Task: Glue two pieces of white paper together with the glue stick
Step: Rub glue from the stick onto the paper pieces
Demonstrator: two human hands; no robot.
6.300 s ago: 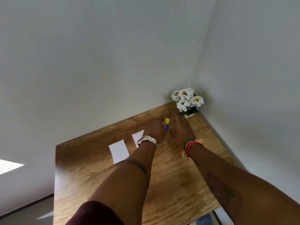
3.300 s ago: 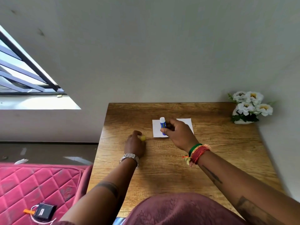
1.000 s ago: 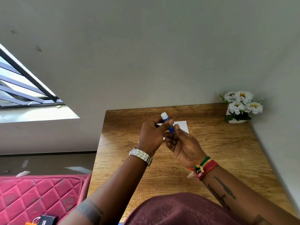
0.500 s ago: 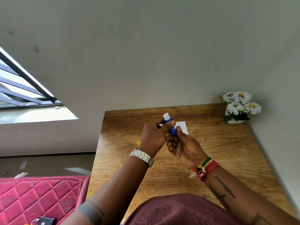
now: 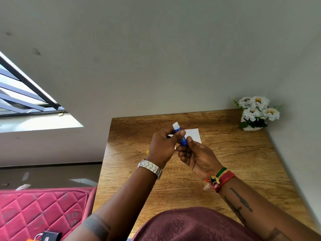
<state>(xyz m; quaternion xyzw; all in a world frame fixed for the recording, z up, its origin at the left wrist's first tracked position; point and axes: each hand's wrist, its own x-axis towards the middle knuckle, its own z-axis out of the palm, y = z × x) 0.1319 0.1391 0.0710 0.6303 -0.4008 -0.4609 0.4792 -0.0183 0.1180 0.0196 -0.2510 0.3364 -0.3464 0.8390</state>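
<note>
Glue stick: I held the blue glue stick (image 5: 180, 135) up over the desk (image 5: 234, 159), tilted, with its white tip up and its cap off.
Left hand: my left hand (image 5: 162, 148) pinched the upper part of the stick, thumb on the near side and fingers curled round the back.
Right hand: my right hand (image 5: 197, 157) gripped the bottom end of the stick, fingers curled in and the thumb up against the blue tube.
Hands together: the two hands were close, almost touching, both on the same stick.
Paper: white paper (image 5: 193, 134) lay flat on the desk right behind my hands (I could not tell if it was one piece or two, my hands hid most of it).
Yellow thing: a tiny bit of a yellow thing (image 5: 147, 152) peeked out on the desk just left of my left hand.
Watch: a silver watch (image 5: 150, 168) sat on my left wrist.
Bands: red, green and yellow bands (image 5: 219, 178) were on my right wrist.
Flowers: white flowers (image 5: 256, 110) in a small white pot stood in the far right corner of the desk, well apart from my hands.
Bed: a pink quilted bed (image 5: 40, 211) was down on my left, beside the desk.
</note>
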